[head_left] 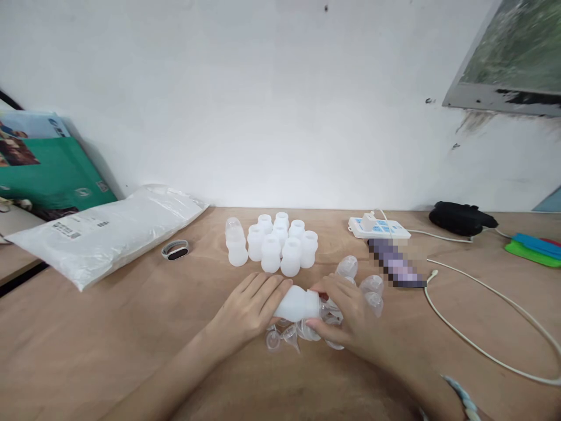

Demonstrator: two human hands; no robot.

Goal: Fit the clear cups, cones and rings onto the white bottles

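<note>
A frosted white baby bottle (294, 303) lies on its side in front of me, its mouth pointing right. My left hand (252, 307) is wrapped over its base end. At the mouth, the fingers of my right hand (344, 310) close around the rim and a clear bottle top (323, 306), partly hidden by them. Below and between the hands are loose clear nipples (290, 336) and clear rings (308, 331). Several clear domed caps (347, 267) lie beyond my right hand. Behind, several open white bottles (291, 257) stand grouped, beside one bottle with a clear cap (236, 248).
On the left are a white plastic parcel (127, 231) and a fitness band (176, 251). To the right are a power strip (380, 227), a blurred phone (397, 263), a looped white cable (486, 286), a black case (460, 218) and coloured flat pieces (534, 250). The wall (280, 117) rises behind the table.
</note>
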